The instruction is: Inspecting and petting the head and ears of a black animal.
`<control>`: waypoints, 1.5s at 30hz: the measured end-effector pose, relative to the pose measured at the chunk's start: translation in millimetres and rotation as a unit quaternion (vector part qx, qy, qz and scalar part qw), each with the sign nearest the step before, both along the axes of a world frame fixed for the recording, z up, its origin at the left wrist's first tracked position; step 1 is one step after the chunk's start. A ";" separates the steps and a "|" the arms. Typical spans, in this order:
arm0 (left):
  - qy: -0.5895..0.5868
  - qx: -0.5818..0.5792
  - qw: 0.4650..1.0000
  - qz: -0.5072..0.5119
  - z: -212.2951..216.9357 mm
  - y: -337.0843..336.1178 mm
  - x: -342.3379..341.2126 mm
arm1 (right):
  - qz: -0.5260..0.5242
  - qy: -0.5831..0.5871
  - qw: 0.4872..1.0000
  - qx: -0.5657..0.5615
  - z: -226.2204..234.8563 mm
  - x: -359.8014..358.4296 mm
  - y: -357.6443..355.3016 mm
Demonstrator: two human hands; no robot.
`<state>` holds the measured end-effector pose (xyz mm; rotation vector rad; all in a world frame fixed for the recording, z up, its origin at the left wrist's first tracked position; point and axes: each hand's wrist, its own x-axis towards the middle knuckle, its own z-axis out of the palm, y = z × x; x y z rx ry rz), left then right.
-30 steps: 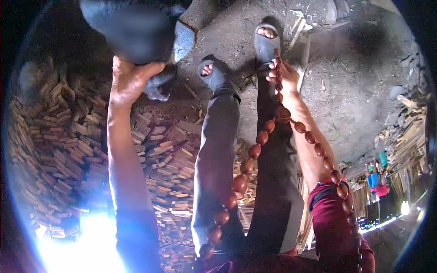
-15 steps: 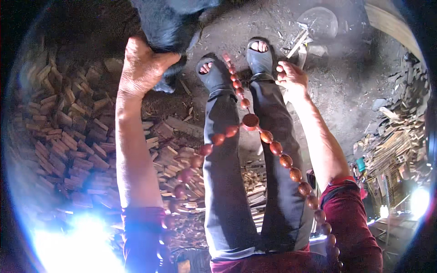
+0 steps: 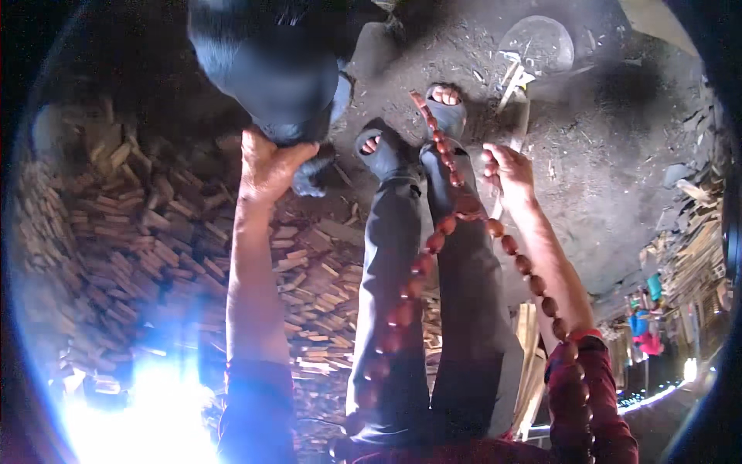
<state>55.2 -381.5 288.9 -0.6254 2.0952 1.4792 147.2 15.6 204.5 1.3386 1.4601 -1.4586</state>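
Observation:
A black furry animal [image 3: 270,73] stands in front of me at the far left, its dark paw [image 3: 309,182] on the ground. My left hand [image 3: 270,166] is against its underside with the thumb spread out; the fingertips are hidden behind the fur. My right hand [image 3: 510,174] is to the right of my legs with its fingers curled. A long, narrow, pale blade-like tool [image 3: 520,124] shows beyond that hand and a little below it, seemingly in its grasp. A string of big reddish-brown beads [image 3: 468,207] hangs between my arms, partly blurred.
Split wood pieces [image 3: 154,247] lie heaped on the left, with more piled wood [image 3: 680,255] on the right. A round flat disc [image 3: 545,39] lies on the dirt floor [image 3: 587,155]. My sandalled feet [image 3: 382,147] are between my hands. Glaring light [image 3: 139,410] washes out the lower left.
The whole view has shifted, and my hands and feet appear lower. The animal fills more of the upper left, over my left hand. The beads have swung to the right.

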 end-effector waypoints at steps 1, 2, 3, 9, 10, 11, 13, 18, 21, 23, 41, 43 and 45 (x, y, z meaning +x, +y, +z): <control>-0.015 0.026 0.999 0.022 3.4 6.8 -3.5 | -0.019 -0.024 0.999 0.012 -0.5 5.5 1.9; 0.001 0.015 1.000 -0.007 3.6 2.5 -3.8 | -0.038 -0.014 0.999 -0.009 4.4 7.8 0.7; -0.012 0.019 1.000 0.012 3.8 0.5 -2.7 | -0.036 -0.024 0.999 0.006 7.8 8.6 -0.5; -0.053 -0.018 0.996 0.066 -1.2 -24.5 10.8 | -0.137 -0.001 0.990 -0.046 15.5 34.6 8.5; -0.073 -0.055 0.996 -0.003 -3.5 -35.4 11.6 | -0.135 0.009 0.989 -0.055 19.3 35.6 9.7; -0.088 -0.093 0.989 -0.074 -1.6 -42.7 8.1 | -0.138 0.017 0.988 -0.064 21.4 34.2 9.0; -0.060 -0.146 0.970 -0.185 1.1 -51.0 8.0 | -0.143 0.031 0.986 -0.079 24.0 32.7 7.6; 0.011 -0.206 0.914 -0.350 -13.2 -115.4 21.6 | -0.116 0.016 0.990 -0.074 22.2 11.0 -11.1; -0.002 -0.144 0.953 -0.267 -17.5 -84.6 16.0 | -0.128 0.023 0.989 -0.068 24.2 9.4 -9.2; -0.039 -0.115 0.973 -0.196 -17.3 -88.4 16.2 | -0.113 0.025 0.992 -0.049 19.7 10.0 -16.5; -0.172 0.012 0.984 -0.044 -7.1 -86.5 -27.4 | -0.289 0.104 0.925 -0.224 2.9 -60.8 -198.6; -0.174 0.008 0.982 -0.066 -9.5 -93.3 -29.4 | -0.320 0.159 0.900 -0.249 -5.1 -56.2 -213.0; -0.125 -0.010 0.986 -0.110 -16.9 -110.9 -26.2 | -0.284 0.212 0.902 -0.247 -9.7 -63.5 -229.5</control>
